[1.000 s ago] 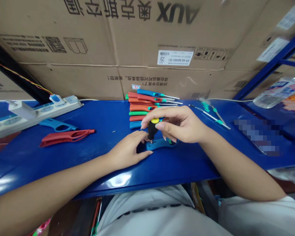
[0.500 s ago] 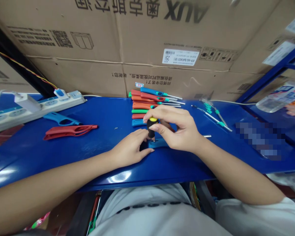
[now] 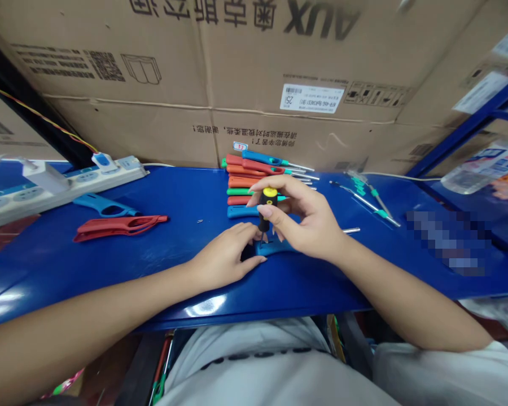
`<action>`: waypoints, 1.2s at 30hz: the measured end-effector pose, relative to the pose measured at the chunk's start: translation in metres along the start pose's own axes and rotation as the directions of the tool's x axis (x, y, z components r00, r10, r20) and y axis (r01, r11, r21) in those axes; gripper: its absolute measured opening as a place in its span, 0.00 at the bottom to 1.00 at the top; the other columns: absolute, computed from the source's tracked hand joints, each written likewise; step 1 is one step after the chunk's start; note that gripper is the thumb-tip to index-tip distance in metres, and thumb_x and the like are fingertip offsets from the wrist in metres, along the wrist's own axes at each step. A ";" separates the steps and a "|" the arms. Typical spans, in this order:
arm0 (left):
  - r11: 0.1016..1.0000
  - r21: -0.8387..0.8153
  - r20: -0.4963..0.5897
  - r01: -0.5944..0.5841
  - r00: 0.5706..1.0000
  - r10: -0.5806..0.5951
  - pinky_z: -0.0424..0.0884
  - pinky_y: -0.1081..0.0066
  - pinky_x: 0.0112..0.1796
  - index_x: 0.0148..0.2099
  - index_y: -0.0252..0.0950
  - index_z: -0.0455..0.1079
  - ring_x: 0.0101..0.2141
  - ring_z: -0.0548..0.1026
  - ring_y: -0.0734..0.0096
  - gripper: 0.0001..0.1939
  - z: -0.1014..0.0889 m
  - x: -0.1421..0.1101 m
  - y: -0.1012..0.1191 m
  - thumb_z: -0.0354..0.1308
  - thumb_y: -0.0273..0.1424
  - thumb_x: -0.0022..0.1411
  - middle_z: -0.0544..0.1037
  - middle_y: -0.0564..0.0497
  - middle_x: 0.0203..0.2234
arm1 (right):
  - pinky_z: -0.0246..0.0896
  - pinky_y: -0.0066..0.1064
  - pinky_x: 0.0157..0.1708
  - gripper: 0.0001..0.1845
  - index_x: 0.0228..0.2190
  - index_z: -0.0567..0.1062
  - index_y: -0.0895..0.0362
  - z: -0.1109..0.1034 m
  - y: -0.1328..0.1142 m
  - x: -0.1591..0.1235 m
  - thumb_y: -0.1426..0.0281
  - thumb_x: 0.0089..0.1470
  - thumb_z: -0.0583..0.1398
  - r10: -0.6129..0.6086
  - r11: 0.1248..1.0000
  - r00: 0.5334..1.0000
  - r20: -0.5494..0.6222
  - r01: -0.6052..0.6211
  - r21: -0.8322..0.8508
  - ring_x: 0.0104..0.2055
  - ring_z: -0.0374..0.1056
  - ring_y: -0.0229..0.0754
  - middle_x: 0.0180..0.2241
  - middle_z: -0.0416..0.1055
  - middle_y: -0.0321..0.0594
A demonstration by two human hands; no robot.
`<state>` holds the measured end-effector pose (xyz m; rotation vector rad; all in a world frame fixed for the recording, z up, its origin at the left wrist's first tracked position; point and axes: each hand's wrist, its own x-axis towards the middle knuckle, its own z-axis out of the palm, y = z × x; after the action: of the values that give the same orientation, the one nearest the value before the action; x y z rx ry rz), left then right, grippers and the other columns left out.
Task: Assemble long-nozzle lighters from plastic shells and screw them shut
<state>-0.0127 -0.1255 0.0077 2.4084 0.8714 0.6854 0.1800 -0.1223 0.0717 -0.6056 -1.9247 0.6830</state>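
My right hand is closed around a black screwdriver with a yellow cap, held upright. Its tip meets the handle end of a blue long-nosed lighter lying on the table. Fingers and thumb of my left hand grip that same end from the left. Part of the lighter is hidden under my right hand, and its metal tube shows beyond. Just behind lies a row of red, orange, green and blue lighters with metal tubes.
Red handle shells and a blue shell lie left, near a power strip. Two tiny metal pins sit mid-table. Metal tubes with green parts and a plastic bottle are right. A large cardboard box stands behind.
The screwdriver's top has tilted slightly to the right and its handle sits a little higher, showing more shaft. My right hand has shifted with it. My left hand has stayed in place.
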 end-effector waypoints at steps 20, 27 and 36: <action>1.000 0.025 -0.019 -0.001 1.000 0.002 0.75 0.58 0.45 0.47 0.37 0.69 0.43 0.76 0.57 0.11 0.005 -0.001 -0.005 0.62 0.33 0.64 0.77 0.47 0.41 | 0.68 0.31 0.35 0.11 0.40 0.75 0.55 -0.006 -0.005 0.001 0.63 0.58 0.67 -0.215 0.892 0.975 0.061 0.222 -0.394 0.30 0.69 0.37 0.37 0.77 0.39; 0.999 0.032 -0.009 0.019 1.000 -0.019 0.75 0.58 0.46 0.46 0.37 0.68 0.44 0.76 0.57 0.11 0.000 -0.001 -0.001 0.63 0.33 0.63 0.77 0.46 0.42 | 0.66 0.28 0.31 0.18 0.36 0.72 0.56 0.000 0.000 0.000 0.55 0.56 0.67 -0.196 0.868 0.979 -0.063 0.143 -0.476 0.30 0.69 0.36 0.33 0.75 0.36; 0.924 0.373 0.151 0.082 0.977 -0.148 0.73 0.52 0.52 0.60 0.35 0.64 0.52 0.73 0.50 0.22 -0.030 -0.007 0.018 0.60 0.32 0.65 0.75 0.41 0.50 | 0.61 0.32 0.29 0.14 0.38 0.73 0.53 -0.084 0.019 0.010 0.56 0.60 0.62 -0.198 0.581 0.930 -0.309 -0.142 -0.801 0.27 0.68 0.40 0.32 0.75 0.38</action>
<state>-0.0275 -0.1347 0.0389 2.6621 1.1374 0.2745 0.2542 -0.0849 0.0968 -1.1748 -1.7963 -0.4228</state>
